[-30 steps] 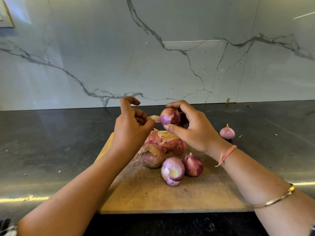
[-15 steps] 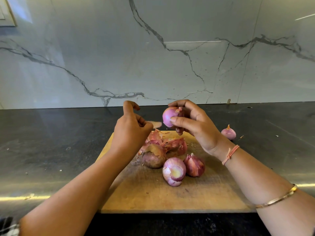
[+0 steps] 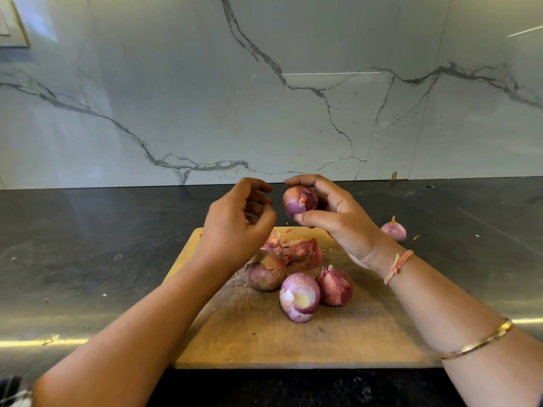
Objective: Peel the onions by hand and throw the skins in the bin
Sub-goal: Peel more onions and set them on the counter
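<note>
Onion [image 3: 299, 201] in right hand [image 3: 338, 223] above board's [image 3: 264, 342] edge (left hand [image 3: 235, 227] apart)

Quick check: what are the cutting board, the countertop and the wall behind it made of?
Cutting board: apparently bare wood, matt; pale brown with grain lines and darker worn patches.
Countertop: dark polished stone, perhaps granite; speckled, mirroring light streaks.
Wall: white marble or a marble-look slab, glossy; grey veins, a vertical seam, a reflected light bar.
</note>
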`<action>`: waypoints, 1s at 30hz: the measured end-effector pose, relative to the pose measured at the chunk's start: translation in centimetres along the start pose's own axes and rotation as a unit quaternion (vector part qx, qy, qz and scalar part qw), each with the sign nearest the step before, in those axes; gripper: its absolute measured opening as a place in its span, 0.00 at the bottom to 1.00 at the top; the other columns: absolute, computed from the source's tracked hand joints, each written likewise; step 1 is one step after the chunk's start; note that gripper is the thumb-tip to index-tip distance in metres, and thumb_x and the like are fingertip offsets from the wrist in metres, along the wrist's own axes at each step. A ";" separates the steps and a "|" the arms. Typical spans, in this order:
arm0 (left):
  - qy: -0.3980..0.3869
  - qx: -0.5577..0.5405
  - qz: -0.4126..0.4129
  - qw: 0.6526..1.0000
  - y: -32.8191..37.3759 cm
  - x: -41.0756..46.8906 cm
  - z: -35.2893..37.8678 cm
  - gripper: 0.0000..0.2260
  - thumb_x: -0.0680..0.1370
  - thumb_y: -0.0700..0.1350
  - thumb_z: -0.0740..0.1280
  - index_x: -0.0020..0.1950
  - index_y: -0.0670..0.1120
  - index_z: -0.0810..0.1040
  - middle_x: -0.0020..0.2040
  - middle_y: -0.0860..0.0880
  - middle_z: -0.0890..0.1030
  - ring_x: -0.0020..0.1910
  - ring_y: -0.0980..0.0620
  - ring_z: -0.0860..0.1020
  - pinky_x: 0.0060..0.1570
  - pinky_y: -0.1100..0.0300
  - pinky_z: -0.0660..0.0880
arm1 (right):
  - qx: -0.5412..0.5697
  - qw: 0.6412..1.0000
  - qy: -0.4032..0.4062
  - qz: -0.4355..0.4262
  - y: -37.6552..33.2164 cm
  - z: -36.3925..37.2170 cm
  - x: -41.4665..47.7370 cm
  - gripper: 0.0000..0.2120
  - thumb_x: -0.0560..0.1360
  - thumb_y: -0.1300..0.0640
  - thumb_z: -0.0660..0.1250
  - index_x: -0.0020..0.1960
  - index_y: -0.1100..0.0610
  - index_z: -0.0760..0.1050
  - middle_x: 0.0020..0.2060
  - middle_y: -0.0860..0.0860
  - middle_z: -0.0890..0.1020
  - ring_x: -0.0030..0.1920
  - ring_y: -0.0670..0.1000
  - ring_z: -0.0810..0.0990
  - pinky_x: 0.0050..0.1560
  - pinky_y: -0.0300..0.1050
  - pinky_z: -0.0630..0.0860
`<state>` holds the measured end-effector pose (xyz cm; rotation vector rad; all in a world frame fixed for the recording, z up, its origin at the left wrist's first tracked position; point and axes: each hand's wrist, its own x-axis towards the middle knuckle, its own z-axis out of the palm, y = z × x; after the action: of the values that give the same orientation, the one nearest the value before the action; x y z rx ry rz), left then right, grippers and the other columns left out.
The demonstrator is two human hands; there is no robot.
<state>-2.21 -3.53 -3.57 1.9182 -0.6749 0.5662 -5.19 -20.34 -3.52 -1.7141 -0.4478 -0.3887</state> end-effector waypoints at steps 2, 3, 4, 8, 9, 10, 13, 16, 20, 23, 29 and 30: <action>-0.010 -0.032 0.010 0.999 0.4 -0.2 0.0 0.08 0.74 0.44 0.69 0.52 0.52 0.75 0.42 0.59 0.80 0.41 0.63 0.79 0.40 0.69 0.77 | -0.003 1.000 -0.007 -0.003 0.1 0.1 0.0 0.20 0.66 0.63 0.67 0.57 0.50 0.76 0.50 0.49 0.79 0.48 0.43 0.78 0.50 0.37 0.76; -0.018 -0.044 0.013 0.999 0.6 -0.3 0.0 0.08 0.74 0.46 0.70 0.52 0.52 0.76 0.42 0.59 0.80 0.41 0.63 0.79 0.40 0.70 0.77 | -0.004 1.000 -0.012 -0.004 0.1 0.1 0.0 0.20 0.67 0.63 0.66 0.57 0.50 0.76 0.50 0.48 0.79 0.50 0.43 0.78 0.52 0.38 0.77; -0.025 -0.053 0.012 0.998 0.7 -0.4 0.1 0.09 0.73 0.46 0.71 0.52 0.52 0.76 0.43 0.59 0.81 0.41 0.63 0.80 0.41 0.70 0.77 | -0.006 1.000 -0.019 -0.005 0.1 0.1 0.0 0.21 0.67 0.64 0.66 0.58 0.50 0.76 0.50 0.48 0.80 0.51 0.44 0.79 0.54 0.39 0.77; -0.029 -0.073 -0.005 0.997 0.6 -0.4 0.1 0.10 0.73 0.43 0.72 0.52 0.52 0.77 0.43 0.59 0.81 0.41 0.64 0.80 0.42 0.69 0.77 | -0.051 0.998 -0.031 -0.010 0.5 0.3 0.0 0.22 0.68 0.63 0.65 0.60 0.47 0.75 0.51 0.43 0.82 0.55 0.48 0.80 0.60 0.46 0.77; -0.028 -0.076 -0.009 0.997 0.6 -0.3 0.2 0.09 0.73 0.43 0.72 0.51 0.52 0.78 0.42 0.59 0.82 0.41 0.64 0.80 0.42 0.70 0.77 | -0.072 0.997 -0.030 -0.013 0.6 0.4 0.0 0.23 0.69 0.62 0.65 0.61 0.47 0.74 0.53 0.45 0.82 0.56 0.49 0.80 0.61 0.49 0.76; -0.028 -0.080 -0.013 0.996 0.6 -0.3 0.2 0.09 0.73 0.43 0.72 0.50 0.53 0.78 0.42 0.59 0.82 0.41 0.64 0.81 0.42 0.70 0.77 | -0.091 0.995 -0.029 -0.017 0.6 0.4 -0.1 0.22 0.70 0.61 0.66 0.62 0.47 0.74 0.54 0.46 0.81 0.57 0.50 0.80 0.62 0.50 0.75; -0.028 -0.083 -0.019 0.996 0.5 -0.3 0.2 0.06 0.73 0.42 0.71 0.48 0.51 0.80 0.40 0.58 0.82 0.40 0.64 0.81 0.41 0.71 0.76 | -0.143 0.989 -0.030 -0.033 0.5 0.5 -0.2 0.23 0.72 0.61 0.67 0.65 0.49 0.72 0.57 0.45 0.79 0.58 0.44 0.78 0.61 0.40 0.73; -0.001 -0.069 -0.015 0.998 0.1 -0.1 0.2 0.07 0.73 0.40 0.71 0.42 0.53 0.80 0.37 0.57 0.82 0.36 0.62 0.80 0.39 0.67 0.77 | -0.182 0.982 -0.033 -0.048 0.5 0.6 -0.3 0.23 0.71 0.61 0.67 0.65 0.48 0.72 0.59 0.47 0.78 0.58 0.42 0.77 0.59 0.35 0.71; 0.002 -0.070 -0.008 0.997 0.0 -0.1 0.2 0.10 0.73 0.39 0.71 0.41 0.56 0.80 0.36 0.58 0.83 0.35 0.63 0.80 0.38 0.68 0.77 | -0.181 0.982 -0.034 -0.044 0.5 0.5 -0.3 0.23 0.73 0.62 0.69 0.64 0.46 0.72 0.60 0.47 0.78 0.59 0.42 0.77 0.60 0.33 0.71; -0.027 -0.098 -0.009 0.995 0.3 -0.3 0.2 0.07 0.73 0.41 0.72 0.43 0.54 0.81 0.38 0.59 0.83 0.39 0.63 0.81 0.40 0.70 0.76 | -0.175 0.983 -0.030 -0.044 0.5 0.3 -0.4 0.23 0.73 0.64 0.68 0.64 0.47 0.71 0.60 0.47 0.77 0.59 0.42 0.76 0.60 0.34 0.70; -0.024 -0.091 0.003 0.996 0.2 -0.2 0.1 0.07 0.73 0.41 0.72 0.43 0.53 0.81 0.36 0.60 0.82 0.36 0.65 0.81 0.37 0.73 0.74 | -0.165 0.985 -0.034 -0.030 0.5 0.3 -0.3 0.22 0.72 0.61 0.69 0.64 0.48 0.73 0.56 0.44 0.79 0.56 0.42 0.78 0.61 0.39 0.73; -0.019 -0.088 0.004 0.996 0.1 -0.2 0.1 0.07 0.73 0.40 0.72 0.42 0.53 0.82 0.34 0.60 0.82 0.34 0.65 0.80 0.35 0.73 0.74 | -0.161 0.986 -0.034 -0.027 0.4 0.4 -0.3 0.22 0.71 0.60 0.69 0.64 0.47 0.73 0.56 0.43 0.79 0.56 0.42 0.78 0.60 0.39 0.73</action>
<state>-2.36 -3.60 -3.67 1.7659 -0.7318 0.4602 -5.25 -20.09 -4.13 -2.0369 -0.5025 -0.4620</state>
